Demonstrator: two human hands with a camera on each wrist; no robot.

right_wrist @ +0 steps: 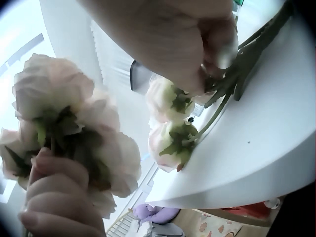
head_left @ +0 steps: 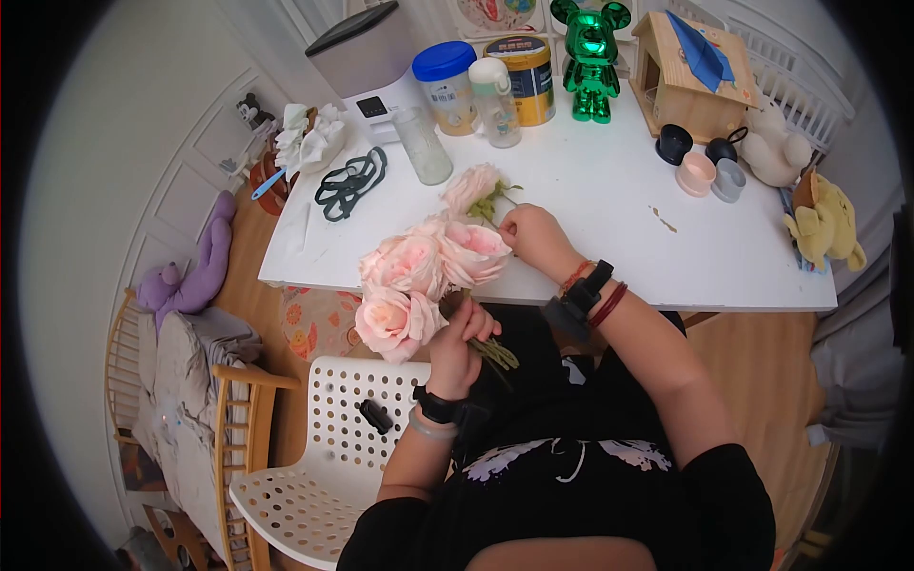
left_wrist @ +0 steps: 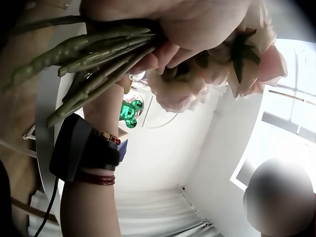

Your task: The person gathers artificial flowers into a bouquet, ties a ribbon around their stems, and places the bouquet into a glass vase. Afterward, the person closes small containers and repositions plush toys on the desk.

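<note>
Several pale pink roses (head_left: 398, 322) are bunched in my left hand (head_left: 459, 350), which grips their green stems just under the blooms. The cut stem ends (left_wrist: 98, 64) stick out below that hand in the left wrist view. Over the table edge, my right hand (head_left: 538, 240) pinches the stem of more pink roses (head_left: 469, 188) lying on the white table (head_left: 609, 209). Two of those blooms (right_wrist: 170, 145) show in the right wrist view, with leafy stems (right_wrist: 242, 69) by the fingertips. A clear ribbed glass vase (head_left: 422, 147) stands behind the flowers.
A dark strap (head_left: 350, 183) lies left of the vase. Jars, a bottle (head_left: 495, 103), a white machine (head_left: 367, 71) and a green bear figure (head_left: 592, 62) line the back. Small cups (head_left: 697, 175) and a wooden house (head_left: 695, 81) sit right. A white chair (head_left: 333, 409) stands below left.
</note>
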